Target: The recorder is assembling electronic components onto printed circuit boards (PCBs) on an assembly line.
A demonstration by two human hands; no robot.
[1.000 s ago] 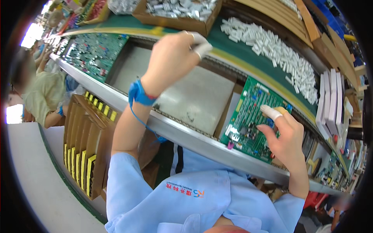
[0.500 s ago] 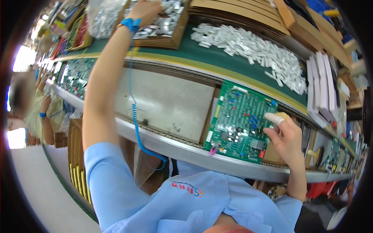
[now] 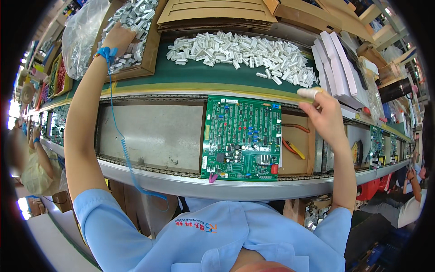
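Note:
My left hand (image 3: 118, 40), with a blue wrist strap (image 3: 107, 53) and a coiled blue cord, reaches into a cardboard box (image 3: 149, 56) of silver-grey metal pieces (image 3: 136, 22). Its fingertips are down among the pieces, so their grip is hidden. A green circuit board (image 3: 244, 136), filled with small components, lies across the conveyor rails in front of me. My right hand (image 3: 324, 115) hovers beyond the board's right edge, not touching it. White covers sit on its fingertips, and the thumb is apart from the forefinger with nothing visible between them.
A heap of white connectors (image 3: 240, 50) lies on the green shelf behind the rail. Pliers (image 3: 294, 149) with a yellow-and-black handle rest beside the board. White trays (image 3: 331, 68) stand at the right, and a plastic bag (image 3: 84, 36) at the left. Co-workers sit further along.
The view has turned, so the board looks straighter and further left. My right hand has moved from over the board's right edge to beyond it. My left hand stays in the box.

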